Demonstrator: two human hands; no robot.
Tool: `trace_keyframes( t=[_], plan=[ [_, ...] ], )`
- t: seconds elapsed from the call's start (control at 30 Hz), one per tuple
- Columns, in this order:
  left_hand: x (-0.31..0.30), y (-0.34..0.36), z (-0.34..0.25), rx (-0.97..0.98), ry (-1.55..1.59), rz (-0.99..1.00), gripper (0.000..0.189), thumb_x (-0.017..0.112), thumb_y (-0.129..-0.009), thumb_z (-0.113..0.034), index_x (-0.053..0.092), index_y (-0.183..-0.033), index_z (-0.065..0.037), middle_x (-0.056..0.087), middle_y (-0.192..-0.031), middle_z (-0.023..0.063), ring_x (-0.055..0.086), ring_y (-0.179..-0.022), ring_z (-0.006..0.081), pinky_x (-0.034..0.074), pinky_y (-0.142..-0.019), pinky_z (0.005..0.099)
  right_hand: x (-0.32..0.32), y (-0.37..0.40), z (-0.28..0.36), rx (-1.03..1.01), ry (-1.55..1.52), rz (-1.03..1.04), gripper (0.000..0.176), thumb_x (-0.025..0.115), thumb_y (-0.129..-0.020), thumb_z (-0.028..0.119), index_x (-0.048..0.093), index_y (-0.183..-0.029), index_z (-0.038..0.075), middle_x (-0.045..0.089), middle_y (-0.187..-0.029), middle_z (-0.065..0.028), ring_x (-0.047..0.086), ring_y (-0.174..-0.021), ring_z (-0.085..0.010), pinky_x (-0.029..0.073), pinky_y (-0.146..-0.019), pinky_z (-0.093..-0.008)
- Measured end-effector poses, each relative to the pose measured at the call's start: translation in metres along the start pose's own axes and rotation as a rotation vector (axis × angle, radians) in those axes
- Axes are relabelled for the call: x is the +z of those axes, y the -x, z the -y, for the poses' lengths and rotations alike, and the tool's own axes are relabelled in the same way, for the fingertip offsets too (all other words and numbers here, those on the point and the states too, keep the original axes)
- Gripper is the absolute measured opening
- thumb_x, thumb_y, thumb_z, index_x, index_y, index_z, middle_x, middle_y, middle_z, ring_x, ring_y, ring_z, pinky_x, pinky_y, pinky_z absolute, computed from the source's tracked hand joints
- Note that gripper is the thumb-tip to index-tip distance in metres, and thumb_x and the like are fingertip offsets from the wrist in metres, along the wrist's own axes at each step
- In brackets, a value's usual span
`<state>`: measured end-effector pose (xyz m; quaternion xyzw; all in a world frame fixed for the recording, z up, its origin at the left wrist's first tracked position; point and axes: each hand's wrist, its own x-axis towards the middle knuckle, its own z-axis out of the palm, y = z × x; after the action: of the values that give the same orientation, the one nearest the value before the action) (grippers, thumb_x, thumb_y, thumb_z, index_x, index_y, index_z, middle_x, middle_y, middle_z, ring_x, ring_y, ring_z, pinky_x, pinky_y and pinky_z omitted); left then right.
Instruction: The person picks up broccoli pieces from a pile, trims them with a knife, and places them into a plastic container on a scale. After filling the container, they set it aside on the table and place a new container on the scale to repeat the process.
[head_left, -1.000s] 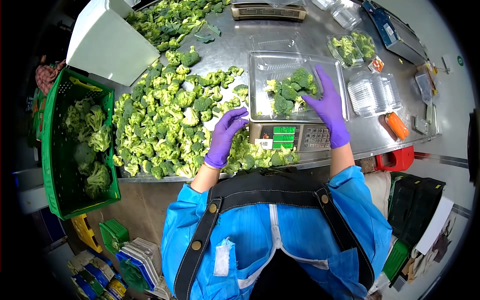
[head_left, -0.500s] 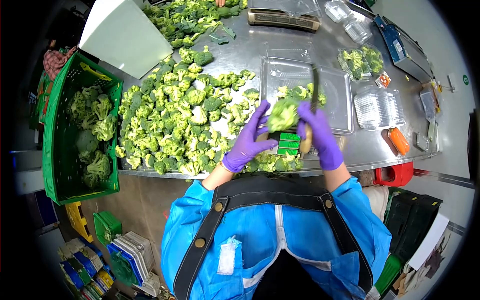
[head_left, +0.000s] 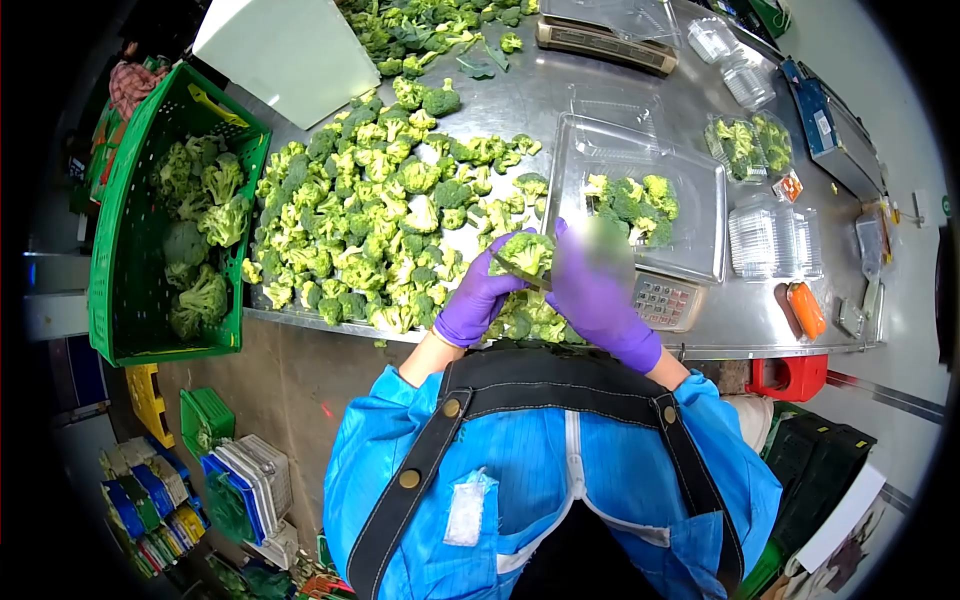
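Note:
In my purple-gloved left hand (head_left: 478, 303) is a broccoli floret (head_left: 530, 252), held at the table's near edge. My right hand (head_left: 598, 300), gloved too and partly blurred, is closed around a knife whose dark blade (head_left: 519, 271) lies against the floret, its tip toward my left hand. The knife's handle is hidden in the right hand. Just beyond my right hand, cut broccoli (head_left: 632, 205) sits in a clear plastic container on a clear tray (head_left: 700, 235) atop a scale (head_left: 665, 302). To the left spreads a large heap of florets (head_left: 370, 220).
A green crate (head_left: 105, 260) with large broccoli heads stands at the left, below a white bin (head_left: 285, 60). Filled clear packs (head_left: 745, 145), nested plastic containers (head_left: 770, 240) and an orange object (head_left: 805, 310) lie at the right. A second scale (head_left: 605, 48) is at the back.
The knife has swung from upright to lying across the floret. Both hands are lower and nearer the table edge. More broccoli shows in the container, and the view has shifted.

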<state>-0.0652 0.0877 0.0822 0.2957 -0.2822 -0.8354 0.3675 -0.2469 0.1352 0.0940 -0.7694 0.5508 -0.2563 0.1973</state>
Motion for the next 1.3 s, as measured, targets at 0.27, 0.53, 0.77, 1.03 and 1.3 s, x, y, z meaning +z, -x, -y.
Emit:
trace_keyframes(
  t=[0.27, 0.53, 0.77, 1.03, 1.3],
  plan=[
    [0.006, 0.006, -0.009, -0.021, -0.304, 0.037, 0.062, 0.058, -0.067, 0.003, 0.045, -0.127, -0.004, 0.056, -0.114, 0.0057, 0.053, -0.105, 0.0141, 0.041, -0.092, 0.0273, 0.004, 0.003, 0.002, 0.055, -0.151, 0.024, 0.089, 0.052, -0.084, 0.049, 0.002, -0.142, 0.005, 0.060, -0.063, -0.0125, 0.059, -0.052, -0.0294, 0.044, -0.047, -0.0369],
    [0.006, 0.016, -0.015, 0.008, -0.472, 0.068, 0.059, 0.056, -0.066, 0.002, 0.047, -0.125, -0.003, 0.056, -0.116, 0.0053, 0.053, -0.105, 0.0130, 0.042, -0.090, 0.0257, 0.008, 0.001, 0.004, 0.138, -0.086, 0.087, 0.089, 0.052, -0.085, 0.049, 0.000, -0.142, 0.004, 0.058, -0.062, -0.0163, 0.055, -0.048, -0.0306, 0.040, -0.044, -0.0383],
    [0.015, 0.015, -0.020, -0.072, -0.404, -0.004, 0.061, 0.056, -0.065, 0.002, 0.048, -0.125, -0.003, 0.057, -0.115, 0.0060, 0.053, -0.104, 0.0123, 0.042, -0.089, 0.0247, 0.002, 0.001, 0.007, 0.138, -0.132, -0.009, 0.077, 0.053, -0.086, 0.043, 0.011, -0.143, 0.013, 0.056, -0.060, -0.0171, 0.054, -0.048, -0.0324, 0.041, -0.046, -0.0382],
    [0.008, -0.022, -0.020, -0.136, -0.161, 0.468, 0.073, 0.066, -0.064, -0.010, 0.039, -0.130, 0.004, 0.056, -0.117, 0.0136, 0.056, -0.106, 0.0203, 0.042, -0.094, 0.0311, -0.026, 0.016, -0.021, 0.480, -0.807, -0.022, 0.050, 0.044, -0.093, 0.035, 0.030, -0.138, 0.017, 0.061, -0.089, -0.0033, 0.048, -0.044, -0.0088, 0.042, -0.043, -0.0245],
    [0.077, -0.120, -0.007, 0.592, -1.257, 0.266, 0.072, 0.057, -0.063, -0.002, 0.036, -0.132, -0.002, 0.042, -0.132, 0.0181, 0.040, -0.123, 0.0311, 0.032, -0.103, 0.0346, -0.059, 0.018, -0.081, 0.475, -0.144, -0.595, 0.044, 0.046, -0.092, 0.035, 0.044, -0.131, 0.014, 0.062, -0.103, -0.0131, 0.061, -0.073, -0.0181, 0.049, -0.067, -0.0298]
  ],
)
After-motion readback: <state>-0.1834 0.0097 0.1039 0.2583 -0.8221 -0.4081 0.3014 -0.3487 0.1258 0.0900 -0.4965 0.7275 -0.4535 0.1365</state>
